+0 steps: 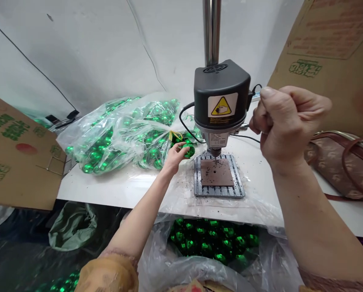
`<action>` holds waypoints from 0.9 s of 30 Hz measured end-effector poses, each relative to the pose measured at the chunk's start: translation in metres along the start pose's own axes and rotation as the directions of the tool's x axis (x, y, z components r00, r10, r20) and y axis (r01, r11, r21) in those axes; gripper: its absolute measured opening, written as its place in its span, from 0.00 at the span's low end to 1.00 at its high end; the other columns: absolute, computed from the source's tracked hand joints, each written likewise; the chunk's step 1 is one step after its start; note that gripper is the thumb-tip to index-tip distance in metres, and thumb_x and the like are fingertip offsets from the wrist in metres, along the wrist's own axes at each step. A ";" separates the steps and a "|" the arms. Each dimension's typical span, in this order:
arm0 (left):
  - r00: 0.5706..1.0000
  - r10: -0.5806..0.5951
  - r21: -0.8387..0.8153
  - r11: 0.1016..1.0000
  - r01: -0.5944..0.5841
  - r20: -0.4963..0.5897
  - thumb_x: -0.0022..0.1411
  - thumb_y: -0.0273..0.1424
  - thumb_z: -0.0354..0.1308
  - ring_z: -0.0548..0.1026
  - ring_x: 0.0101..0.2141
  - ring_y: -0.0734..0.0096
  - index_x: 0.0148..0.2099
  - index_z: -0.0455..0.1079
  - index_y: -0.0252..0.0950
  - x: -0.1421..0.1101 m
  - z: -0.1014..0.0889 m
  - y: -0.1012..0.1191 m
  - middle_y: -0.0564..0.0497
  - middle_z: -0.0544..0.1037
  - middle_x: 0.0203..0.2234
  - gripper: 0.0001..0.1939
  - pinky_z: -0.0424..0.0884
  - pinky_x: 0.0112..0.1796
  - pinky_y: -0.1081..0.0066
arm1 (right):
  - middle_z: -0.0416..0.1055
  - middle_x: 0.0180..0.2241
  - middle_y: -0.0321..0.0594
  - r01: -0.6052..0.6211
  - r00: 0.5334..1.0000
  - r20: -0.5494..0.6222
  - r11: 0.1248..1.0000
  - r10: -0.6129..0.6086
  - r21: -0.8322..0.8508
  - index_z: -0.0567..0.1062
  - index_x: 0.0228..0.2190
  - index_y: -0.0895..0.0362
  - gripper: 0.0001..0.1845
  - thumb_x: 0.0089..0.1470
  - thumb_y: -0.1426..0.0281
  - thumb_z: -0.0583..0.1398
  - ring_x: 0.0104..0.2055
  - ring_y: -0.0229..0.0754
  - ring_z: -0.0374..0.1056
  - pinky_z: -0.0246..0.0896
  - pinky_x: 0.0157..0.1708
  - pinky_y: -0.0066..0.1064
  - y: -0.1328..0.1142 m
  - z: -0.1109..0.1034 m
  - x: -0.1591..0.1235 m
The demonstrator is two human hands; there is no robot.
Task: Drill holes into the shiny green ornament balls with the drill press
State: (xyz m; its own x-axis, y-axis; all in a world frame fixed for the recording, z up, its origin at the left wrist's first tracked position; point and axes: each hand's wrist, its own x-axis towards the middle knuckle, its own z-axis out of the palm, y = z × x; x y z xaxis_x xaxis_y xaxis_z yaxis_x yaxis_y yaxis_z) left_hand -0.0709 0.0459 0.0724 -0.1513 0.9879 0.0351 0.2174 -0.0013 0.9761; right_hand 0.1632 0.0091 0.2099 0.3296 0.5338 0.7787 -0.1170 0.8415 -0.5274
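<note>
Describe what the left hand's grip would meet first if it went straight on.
The left hand, past its green bauble, would probably meet the black cord by the bench drill's head; depth is unclear.

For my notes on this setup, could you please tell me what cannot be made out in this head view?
All in the head view:
What the right hand grips: hidden by its closed fingers.
Part of the green ball: hidden by the left hand.
Top of the steel post: cut off by the upper edge.
Small print below the yellow warning sign: too small to read.
</note>
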 end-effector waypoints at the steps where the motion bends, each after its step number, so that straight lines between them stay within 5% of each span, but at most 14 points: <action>1: 0.996 -0.066 -0.188 0.979 0.076 0.055 0.59 0.34 0.62 0.77 0.39 0.62 0.47 0.67 0.36 -0.006 0.003 0.000 0.45 0.77 0.40 0.16 0.75 0.43 0.57 | 0.51 0.10 0.28 0.003 1.000 -0.004 1.000 -0.003 0.006 0.58 0.11 0.59 0.25 0.55 0.76 0.60 0.12 0.25 0.46 0.37 0.15 0.26 0.000 0.000 0.000; 3: 0.980 -0.129 -0.400 0.899 0.179 0.148 0.56 0.35 0.66 0.77 0.37 0.66 0.45 0.66 0.36 -0.017 0.011 -0.002 0.47 0.78 0.39 0.17 0.76 0.43 0.58 | 0.51 0.09 0.28 0.004 1.000 -0.017 1.000 -0.003 0.020 0.58 0.11 0.58 0.25 0.54 0.75 0.61 0.12 0.25 0.46 0.38 0.15 0.27 0.000 0.001 0.000; 5: 0.979 -0.118 -0.433 0.883 0.181 0.168 0.53 0.37 0.69 0.78 0.37 0.67 0.45 0.65 0.37 -0.026 0.022 -0.006 0.48 0.78 0.37 0.21 0.76 0.43 0.60 | 0.51 0.09 0.28 -0.005 1.000 -0.026 1.000 0.005 0.021 0.59 0.11 0.58 0.26 0.53 0.73 0.63 0.12 0.25 0.45 0.38 0.15 0.27 0.000 0.001 0.000; 12: 0.983 0.127 -0.209 0.973 -0.098 0.131 0.50 0.43 0.73 0.76 0.41 0.67 0.47 0.65 0.37 -0.037 0.045 -0.027 0.50 0.78 0.38 0.28 0.70 0.46 0.65 | 0.49 0.11 0.29 0.065 0.996 0.064 0.990 -0.057 -0.128 0.54 0.14 0.55 0.28 0.59 0.61 0.59 0.14 0.27 0.44 0.42 0.16 0.30 0.002 -0.002 -0.003; 27: 0.948 0.208 -0.130 0.975 -0.181 0.242 0.49 0.39 0.74 0.75 0.53 0.57 0.51 0.70 0.38 -0.047 0.062 -0.040 0.45 0.78 0.48 0.29 0.68 0.55 0.58 | 0.46 0.13 0.30 -0.008 0.998 0.056 0.977 0.020 -0.213 0.53 0.13 0.56 0.31 0.56 0.58 0.61 0.17 0.27 0.42 0.41 0.18 0.29 -0.002 -0.002 0.000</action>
State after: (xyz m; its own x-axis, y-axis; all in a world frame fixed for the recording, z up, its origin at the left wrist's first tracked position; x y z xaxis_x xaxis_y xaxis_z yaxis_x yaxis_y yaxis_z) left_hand -0.0130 0.0087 0.0189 0.1352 0.9736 0.1842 0.1141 -0.1999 0.9731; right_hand 0.1656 0.0074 0.2100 0.2747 0.5542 0.7858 0.0826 0.8006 -0.5935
